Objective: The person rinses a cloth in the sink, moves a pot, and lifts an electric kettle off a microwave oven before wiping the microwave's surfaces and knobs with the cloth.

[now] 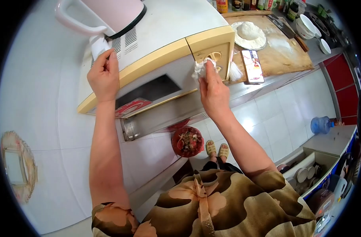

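Note:
My right hand [215, 93] is closed on a crumpled white tissue [199, 70], pressed against the control panel of a cream-edged microwave [156, 65]. The tissue and fingers partly hide the panel's round knobs. My left hand [104, 77] is closed, with its fingers curled, over the top left of the microwave. A white strip-like thing [98, 45] lies just beyond those fingers; whether they grip it, I cannot make out. Behind it, a pale pink kettle [117, 14] stands on the microwave top.
Right of the microwave, a wooden board [281, 59] holds a plate of flour with dough [249, 33], a phone [253, 67] and a cleaver [281, 25]. White bowls [306, 27] stand farther right. A red bin [187, 141] with scraps is on the floor by my feet.

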{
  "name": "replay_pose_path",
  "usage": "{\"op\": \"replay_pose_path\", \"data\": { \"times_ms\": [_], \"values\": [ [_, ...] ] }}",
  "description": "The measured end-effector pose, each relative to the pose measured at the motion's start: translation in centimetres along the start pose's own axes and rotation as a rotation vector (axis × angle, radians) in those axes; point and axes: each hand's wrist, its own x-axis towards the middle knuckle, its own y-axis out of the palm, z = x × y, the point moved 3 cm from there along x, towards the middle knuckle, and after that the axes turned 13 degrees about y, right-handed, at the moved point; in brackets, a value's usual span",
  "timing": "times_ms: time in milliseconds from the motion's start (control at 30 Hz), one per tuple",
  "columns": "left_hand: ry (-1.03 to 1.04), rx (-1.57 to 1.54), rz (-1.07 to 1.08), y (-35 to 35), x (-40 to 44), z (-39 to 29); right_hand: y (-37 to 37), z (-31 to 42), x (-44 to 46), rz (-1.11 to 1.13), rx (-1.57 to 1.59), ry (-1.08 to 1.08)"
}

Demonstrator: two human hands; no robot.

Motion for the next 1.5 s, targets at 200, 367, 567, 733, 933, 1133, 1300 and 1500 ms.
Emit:
{"op": "replay_pose_path", "data": {
  "times_ms": [200, 367, 567, 733, 933, 1133, 1300, 1500],
  "values": [
    [0.002, -0.003, 0.001, 0.3, 0.1, -0.2, 0.0, -0.5, 0.0, 0.022, 0.049, -0.011],
    [0.086, 0.049, -0.014, 0.1, 0.4, -0.4, 0.4, -2.3, -1.0, 0.066, 0.051, 0.031],
    [0.023, 0.001, -0.013, -0.2, 0.1, 0.0, 0.2, -1.2, -0.3, 0.036, 0.176, 0.044],
    [-0.003, -0.024, -0.011, 0.0, 0.1, -0.1, -1.6, -4.6, -2.9, 0.224, 0.264, 0.281],
    [0.025, 0.019, -0.018, -0.1, 0.2, -0.4, -3.0, -4.4, -0.6, 0.116, 0.507, 0.525],
    [0.023, 0.0, 0.002, 0.1, 0.1, 0.0, -0.5, -3.2, 2.3, 0.088, 0.491, 0.349],
    [0.023, 0.012, -0.006, 0.1, 0.0, 0.0, -2.3, -4.8, 3.5, -0.025, 0.573, 0.522],
    [0.018, 0.033, -0.009, 0.1, 0.1, 0.0, -0.5, -5.7, 1.9, 0.12, 0.419, 0.489]
  ]
}}
